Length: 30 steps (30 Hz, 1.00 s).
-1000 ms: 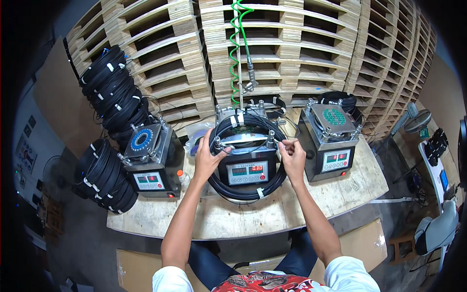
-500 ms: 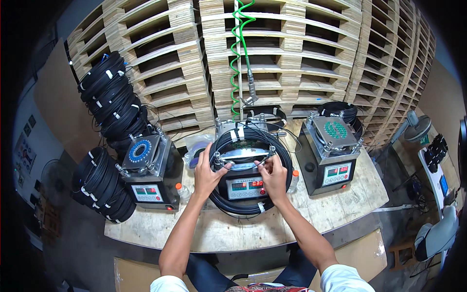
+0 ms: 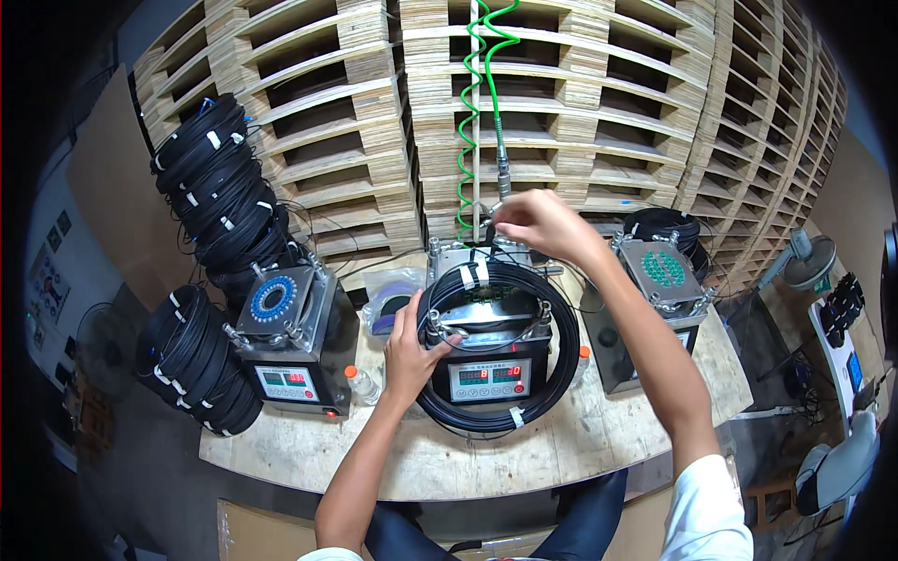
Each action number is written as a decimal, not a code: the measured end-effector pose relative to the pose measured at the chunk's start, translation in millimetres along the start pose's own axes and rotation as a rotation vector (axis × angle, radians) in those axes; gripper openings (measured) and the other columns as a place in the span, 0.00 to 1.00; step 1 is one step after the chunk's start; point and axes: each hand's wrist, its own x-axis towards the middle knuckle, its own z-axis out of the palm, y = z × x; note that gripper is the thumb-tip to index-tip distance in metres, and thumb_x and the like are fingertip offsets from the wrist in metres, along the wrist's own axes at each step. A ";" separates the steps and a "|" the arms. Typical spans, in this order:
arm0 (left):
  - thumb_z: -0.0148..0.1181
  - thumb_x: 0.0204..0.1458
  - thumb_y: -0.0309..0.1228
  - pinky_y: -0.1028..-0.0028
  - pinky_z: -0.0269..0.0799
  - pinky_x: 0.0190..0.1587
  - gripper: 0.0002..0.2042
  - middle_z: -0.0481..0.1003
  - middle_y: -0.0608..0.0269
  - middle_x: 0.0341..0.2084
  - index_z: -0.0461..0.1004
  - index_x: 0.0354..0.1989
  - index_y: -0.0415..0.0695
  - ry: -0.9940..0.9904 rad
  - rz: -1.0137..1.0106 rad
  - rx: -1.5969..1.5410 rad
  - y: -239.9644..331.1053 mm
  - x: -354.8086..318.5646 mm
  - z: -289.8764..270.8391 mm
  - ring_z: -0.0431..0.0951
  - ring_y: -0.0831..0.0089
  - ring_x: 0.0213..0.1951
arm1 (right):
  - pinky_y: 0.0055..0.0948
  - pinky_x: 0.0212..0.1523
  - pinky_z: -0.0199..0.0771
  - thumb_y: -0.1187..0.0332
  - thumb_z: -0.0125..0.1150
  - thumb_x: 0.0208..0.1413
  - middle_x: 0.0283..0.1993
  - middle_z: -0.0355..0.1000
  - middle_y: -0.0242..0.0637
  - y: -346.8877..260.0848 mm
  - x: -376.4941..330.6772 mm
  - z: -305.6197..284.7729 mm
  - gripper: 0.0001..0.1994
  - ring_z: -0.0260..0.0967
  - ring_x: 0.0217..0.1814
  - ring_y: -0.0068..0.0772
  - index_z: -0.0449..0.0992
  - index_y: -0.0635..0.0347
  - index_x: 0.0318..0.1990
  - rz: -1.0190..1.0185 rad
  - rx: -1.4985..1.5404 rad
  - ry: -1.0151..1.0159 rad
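Note:
A large coil of black cable (image 3: 564, 374), bound with white ties, stands around the front of the middle machine (image 3: 535, 372), which has a metal top and a lit display panel. My left hand (image 3: 409, 353) grips the left side of the coil, with thumb and fingers closed near a thin loop of cable. Behind the coil's top my right hand (image 3: 547, 224) is raised, fingers curled together beside the metal air fitting (image 3: 503, 178) on the green coiled hose (image 3: 494, 75). Its fingertips are partly hidden, so what they pinch is unclear.
A similar machine with a blue ring (image 3: 271, 297) stands left; another with green pieces (image 3: 662, 268) stands right, partly behind my forearm. Stacks of black cable coils (image 3: 210, 192) rise at left. Orange-capped bottles (image 3: 363, 385) flank the middle machine. Wooden pallets (image 3: 355, 103) line the back.
My right hand has left the front of the coil and moved up and back to the air fitting. My left hand stays at the coil's left side. The middle display's right-hand reading has changed.

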 end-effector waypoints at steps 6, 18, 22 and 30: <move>0.69 0.44 0.59 0.57 0.74 0.48 0.47 0.72 0.43 0.51 0.60 0.67 0.40 0.005 0.009 0.015 -5.1 -1.9 -0.1 0.77 0.46 0.49 | 0.42 0.32 0.79 0.69 0.65 0.46 0.31 0.80 0.47 56.0 74.1 67.1 0.10 0.79 0.33 0.44 0.83 0.60 0.37 0.176 -0.529 -0.567; 0.69 0.43 0.60 0.57 0.75 0.46 0.48 0.72 0.43 0.50 0.60 0.67 0.38 0.009 0.017 0.024 -0.1 -1.7 1.6 0.78 0.47 0.49 | 0.38 0.30 0.79 0.74 0.70 0.47 0.34 0.81 0.43 103.7 99.8 99.9 0.09 0.80 0.32 0.38 0.83 0.67 0.37 0.206 -0.546 -0.838; 0.70 0.44 0.58 0.57 0.75 0.48 0.47 0.72 0.44 0.51 0.60 0.67 0.41 0.013 -0.002 0.013 -5.0 -4.0 1.8 0.78 0.47 0.49 | 0.38 0.30 0.80 0.78 0.69 0.43 0.32 0.81 0.44 97.9 103.6 104.1 0.06 0.81 0.33 0.40 0.83 0.67 0.31 0.252 -0.466 -0.834; 0.69 0.46 0.56 0.56 0.74 0.46 0.44 0.72 0.46 0.49 0.61 0.67 0.43 0.028 -0.010 0.038 -7.3 -4.8 -4.9 0.77 0.46 0.47 | 0.39 0.28 0.79 0.76 0.62 0.47 0.33 0.81 0.45 77.7 97.3 104.0 0.07 0.81 0.33 0.41 0.82 0.67 0.34 0.125 -0.564 -0.659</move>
